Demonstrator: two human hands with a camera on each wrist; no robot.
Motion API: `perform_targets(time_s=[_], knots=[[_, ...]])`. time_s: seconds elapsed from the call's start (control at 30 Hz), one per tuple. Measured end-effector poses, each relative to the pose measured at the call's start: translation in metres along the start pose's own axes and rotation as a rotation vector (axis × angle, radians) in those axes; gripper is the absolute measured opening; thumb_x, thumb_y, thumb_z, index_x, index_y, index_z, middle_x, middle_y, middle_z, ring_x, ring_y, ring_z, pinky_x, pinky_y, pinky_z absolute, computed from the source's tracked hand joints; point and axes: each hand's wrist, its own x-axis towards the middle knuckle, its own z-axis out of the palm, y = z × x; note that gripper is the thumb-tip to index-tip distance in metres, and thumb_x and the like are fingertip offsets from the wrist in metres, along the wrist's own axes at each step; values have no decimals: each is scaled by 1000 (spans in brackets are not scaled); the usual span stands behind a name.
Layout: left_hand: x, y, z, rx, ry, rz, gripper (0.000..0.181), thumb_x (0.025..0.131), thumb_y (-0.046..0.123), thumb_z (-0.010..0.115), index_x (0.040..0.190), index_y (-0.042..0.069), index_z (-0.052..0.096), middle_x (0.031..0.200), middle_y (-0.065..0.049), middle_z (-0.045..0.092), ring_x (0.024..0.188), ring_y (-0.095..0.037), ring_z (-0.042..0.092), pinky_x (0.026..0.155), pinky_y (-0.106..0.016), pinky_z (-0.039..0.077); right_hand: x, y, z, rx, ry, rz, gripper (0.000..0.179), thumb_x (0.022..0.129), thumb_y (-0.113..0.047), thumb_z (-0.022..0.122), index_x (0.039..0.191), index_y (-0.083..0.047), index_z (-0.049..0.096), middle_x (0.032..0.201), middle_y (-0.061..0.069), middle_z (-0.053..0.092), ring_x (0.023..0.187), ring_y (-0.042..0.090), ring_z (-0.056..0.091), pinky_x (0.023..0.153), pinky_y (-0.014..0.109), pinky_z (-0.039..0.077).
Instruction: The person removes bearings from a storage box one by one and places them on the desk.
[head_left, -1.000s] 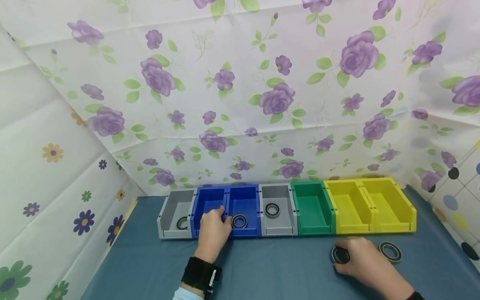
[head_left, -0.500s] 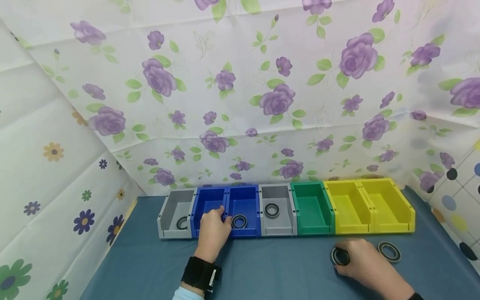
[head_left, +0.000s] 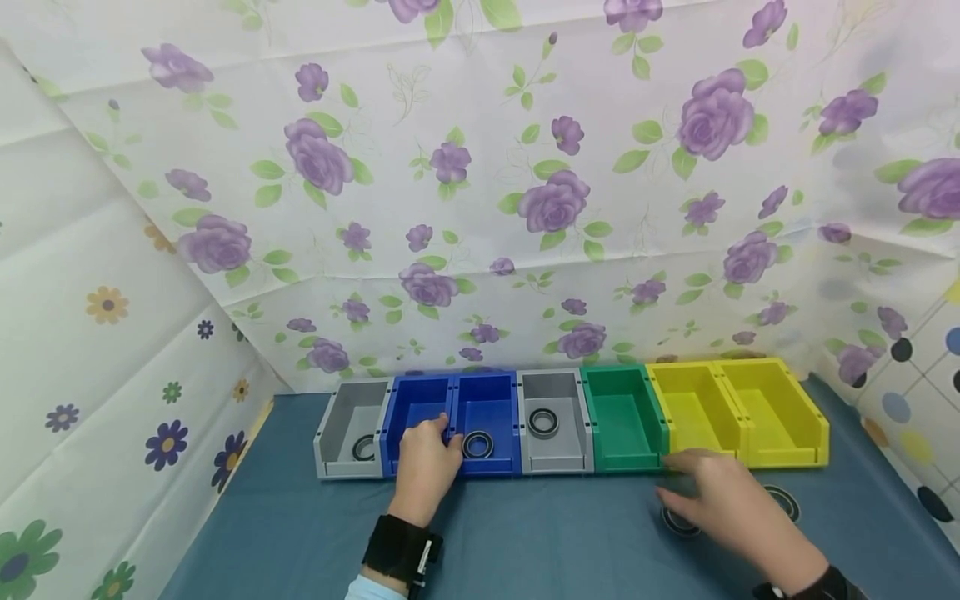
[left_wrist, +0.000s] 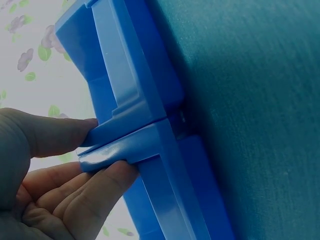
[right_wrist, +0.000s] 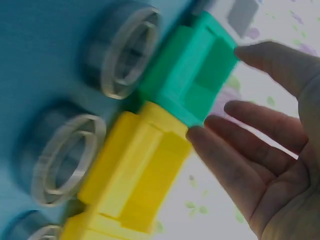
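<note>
My left hand (head_left: 426, 467) pinches the adjoining side walls of the left blue bin (head_left: 420, 392) and the right blue bin (head_left: 486, 407). In the left wrist view the thumb lies in one bin and the fingers in the other. A ball bearing (head_left: 477, 444) sits in the right blue bin. Over the tabletop before the green bin (head_left: 626, 417), my right hand (head_left: 723, 504) is spread and holds nothing. Beneath its fingertips lies a bearing (head_left: 681, 527), partly hidden. Another bearing (head_left: 786, 500) is half covered by the hand; the right wrist view also catches a third bearing (right_wrist: 37, 231).
A left grey bin (head_left: 356, 408) holds one bearing (head_left: 364, 447), and a second grey bin (head_left: 555, 383) holds another bearing (head_left: 543, 422). Two yellow bins (head_left: 738, 412) end the row at the right. Flowered sheets (head_left: 480, 208) stand behind and at the sides.
My right hand has let go of the bearing it gripped and lifted slightly, its fingers spreading. That bearing now lies on the table. The left hand has stayed in place.
</note>
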Motion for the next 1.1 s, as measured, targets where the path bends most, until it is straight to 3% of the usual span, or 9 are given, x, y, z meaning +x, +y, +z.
perform_targets(time_s=[0.27, 0.53, 0.67, 0.8, 1.07, 1.1], knots=[[0, -1, 0, 11, -12, -14, 40, 84, 17, 69, 119, 2, 63, 122, -15, 63, 108, -28, 62, 79, -40, 54, 20, -12, -19, -49, 208, -97, 44, 77, -28, 75, 113, -5, 66, 116, 18, 64, 98, 35, 65, 72, 42, 56], [0, -1, 0, 3, -9, -15, 39, 84, 17, 69, 120, 2, 63, 122, -14, 62, 109, -29, 61, 80, -40, 54, 40, -22, -31, -18, 272, -93, 50, 80, -28, 72, 121, -2, 61, 121, 23, 60, 102, 40, 61, 73, 45, 55], [0, -1, 0, -5, -8, -11, 39, 84, 17, 69, 119, 2, 63, 122, -14, 62, 108, -28, 61, 79, -40, 54, 47, -22, -32, -8, 254, -51, 53, 81, -28, 71, 124, 0, 58, 121, 25, 60, 77, 29, 66, 54, 29, 52], [-1, -1, 0, -7, -8, -11, 39, 84, 17, 69, 119, 2, 63, 122, -14, 62, 107, -28, 62, 77, -39, 55, 53, -19, -30, -9, 200, 15, 55, 82, -29, 71, 126, 2, 56, 121, 26, 60, 63, 18, 61, 50, 27, 47], [0, -2, 0, -2, -4, 2, 39, 83, 16, 70, 118, 1, 63, 120, -16, 63, 86, -20, 69, 57, -26, 52, 62, -7, -19, 52, 87, 128, 61, 85, -31, 67, 128, 9, 50, 85, 22, 65, 48, 14, 50, 42, 28, 41], [0, -2, 0, 4, 2, 4, 39, 83, 17, 70, 118, 2, 64, 120, -15, 64, 90, -22, 69, 61, -27, 54, 64, -6, -18, 65, 71, 147, 56, 87, -31, 65, 124, 8, 53, 78, 19, 63, 45, 13, 48, 40, 27, 39]])
